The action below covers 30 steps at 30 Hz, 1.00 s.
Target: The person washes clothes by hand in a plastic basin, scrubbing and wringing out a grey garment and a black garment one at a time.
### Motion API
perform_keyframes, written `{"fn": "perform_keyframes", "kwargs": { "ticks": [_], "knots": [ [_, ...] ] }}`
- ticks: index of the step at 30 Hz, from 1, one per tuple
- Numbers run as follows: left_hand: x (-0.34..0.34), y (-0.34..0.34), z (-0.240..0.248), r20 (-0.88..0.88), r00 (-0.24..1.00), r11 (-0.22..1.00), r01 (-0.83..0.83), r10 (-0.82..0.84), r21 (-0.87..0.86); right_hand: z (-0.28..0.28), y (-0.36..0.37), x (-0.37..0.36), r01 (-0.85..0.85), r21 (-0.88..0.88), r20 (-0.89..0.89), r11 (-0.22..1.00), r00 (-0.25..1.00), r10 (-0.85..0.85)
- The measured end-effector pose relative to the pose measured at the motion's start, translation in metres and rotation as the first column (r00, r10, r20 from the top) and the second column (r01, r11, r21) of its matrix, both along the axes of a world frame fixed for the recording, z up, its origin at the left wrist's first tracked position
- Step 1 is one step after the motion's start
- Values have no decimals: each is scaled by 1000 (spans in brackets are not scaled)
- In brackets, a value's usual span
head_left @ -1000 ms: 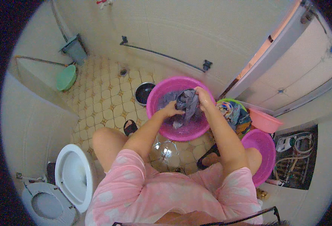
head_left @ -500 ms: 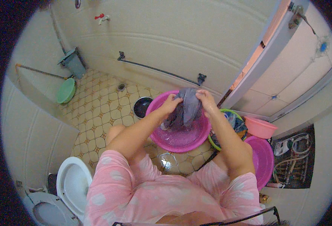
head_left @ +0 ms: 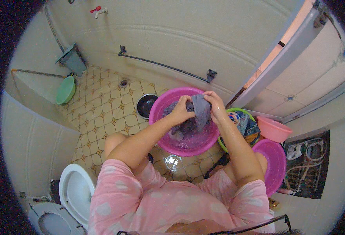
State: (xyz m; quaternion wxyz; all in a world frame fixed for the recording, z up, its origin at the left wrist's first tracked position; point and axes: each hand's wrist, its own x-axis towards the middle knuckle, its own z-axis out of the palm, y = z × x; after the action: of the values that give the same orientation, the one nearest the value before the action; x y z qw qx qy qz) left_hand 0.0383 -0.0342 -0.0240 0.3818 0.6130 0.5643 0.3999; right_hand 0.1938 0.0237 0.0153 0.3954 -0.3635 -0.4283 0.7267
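Observation:
A wet grey cloth garment (head_left: pixel 201 113) hangs bunched over a large magenta basin (head_left: pixel 186 151) on the tiled floor. My left hand (head_left: pixel 183 110) pinches a fold of it at the upper middle of the basin. On the other side, my right hand (head_left: pixel 214 105) grips the garment's upper right edge with thumb and fingers. The lower part of the cloth spreads down into soapy water, where its outline is hard to follow. Which part of the garment each hand holds cannot be made out.
Left of the basin stands a dark-filled bowl (head_left: pixel 147 106). At right are a lime-green basin (head_left: pixel 220 143) with clothes, a pink basin (head_left: pixel 275 130) and another magenta basin (head_left: pixel 276 164). A toilet (head_left: pixel 73 188) is at lower left; a bar (head_left: pixel 164 68) runs along the wall.
My left hand has shifted right along the cloth, closer to my right hand. The raised part of the garment is narrower, and more cloth lies lower at the left. The view has shifted slightly.

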Motion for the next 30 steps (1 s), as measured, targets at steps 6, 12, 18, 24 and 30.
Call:
{"fn": "perform_keyframes", "kwargs": {
  "ticks": [6,12,18,24,30],
  "knots": [
    [6,3,13,103,984,956,-164,142,245,-6,-1,1,-192,182,202,964,967,154],
    [-16,17,-8,-176,916,927,-333,361,173,-22,17,18,-167,796,514,581,694,-505],
    [-15,11,46,177,943,946,-240,280,-218,-41,-31,4,-605,360,832,710,553,50],
    [-41,19,38,277,929,964,-203,245,-173,-42,5,15,-288,474,759,832,612,-221],
    [-42,18,42,242,941,961,-190,236,-201,-57,48,42,-25,376,518,926,835,-188]
  ]
}}
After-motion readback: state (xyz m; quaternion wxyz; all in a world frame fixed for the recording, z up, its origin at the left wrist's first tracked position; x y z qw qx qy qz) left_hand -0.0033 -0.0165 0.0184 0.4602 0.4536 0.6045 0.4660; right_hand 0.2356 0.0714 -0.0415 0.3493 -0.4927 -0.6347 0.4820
